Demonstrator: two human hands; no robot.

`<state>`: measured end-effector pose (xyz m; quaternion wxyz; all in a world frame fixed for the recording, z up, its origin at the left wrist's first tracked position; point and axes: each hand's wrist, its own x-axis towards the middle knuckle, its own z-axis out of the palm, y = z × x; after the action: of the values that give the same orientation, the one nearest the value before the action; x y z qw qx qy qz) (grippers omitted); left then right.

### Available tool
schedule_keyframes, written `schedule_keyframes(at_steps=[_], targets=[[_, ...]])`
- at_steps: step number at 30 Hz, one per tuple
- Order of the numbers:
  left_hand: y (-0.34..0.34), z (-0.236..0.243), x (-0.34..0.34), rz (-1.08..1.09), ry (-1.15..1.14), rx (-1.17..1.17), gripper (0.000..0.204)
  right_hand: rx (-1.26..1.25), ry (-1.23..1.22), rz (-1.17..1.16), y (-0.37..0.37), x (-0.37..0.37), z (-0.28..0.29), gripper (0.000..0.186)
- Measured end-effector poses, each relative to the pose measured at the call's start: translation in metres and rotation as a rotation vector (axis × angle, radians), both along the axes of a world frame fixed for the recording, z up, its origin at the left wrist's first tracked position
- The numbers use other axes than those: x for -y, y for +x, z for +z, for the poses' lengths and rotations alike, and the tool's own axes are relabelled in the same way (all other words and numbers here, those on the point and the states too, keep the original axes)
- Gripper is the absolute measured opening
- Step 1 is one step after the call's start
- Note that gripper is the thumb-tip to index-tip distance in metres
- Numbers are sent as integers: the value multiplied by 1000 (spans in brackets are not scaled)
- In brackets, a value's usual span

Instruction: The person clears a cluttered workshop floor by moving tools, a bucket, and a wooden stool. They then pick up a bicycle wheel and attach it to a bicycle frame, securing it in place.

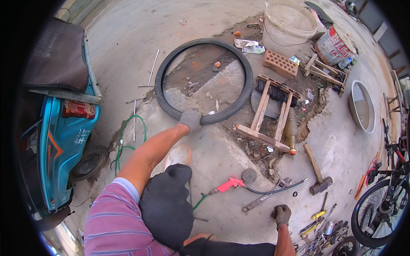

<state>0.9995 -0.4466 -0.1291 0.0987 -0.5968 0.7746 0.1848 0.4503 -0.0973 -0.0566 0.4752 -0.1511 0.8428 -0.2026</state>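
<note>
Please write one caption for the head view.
Gloved left hand holding a black tire, gloved right hand near a hammer.

The tyre is at upper centre, left of the brick and stool; the bucket stands behind the brick. The hammer lies to the stool's lower right, the bicycle at the lower right edge.

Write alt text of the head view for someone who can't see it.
A gloved left hand holds a black tire over worn concrete; the right hand is near scattered tools. A pink air gun and a hammer lie nearby; a teal vehicle stands at left.
</note>
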Motion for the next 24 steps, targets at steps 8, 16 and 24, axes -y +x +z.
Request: schedule_keyframes(at_steps=[8,16,24], targets=[[-19,210,84,61,-74,-235,37,-43,-40,50,85,24,57,14],[55,562,216,380,-313,-439,43,300,24,130,211,95,225,15],[111,595,188,654,13,-686,50,436,92,116,314,235,372,18]])
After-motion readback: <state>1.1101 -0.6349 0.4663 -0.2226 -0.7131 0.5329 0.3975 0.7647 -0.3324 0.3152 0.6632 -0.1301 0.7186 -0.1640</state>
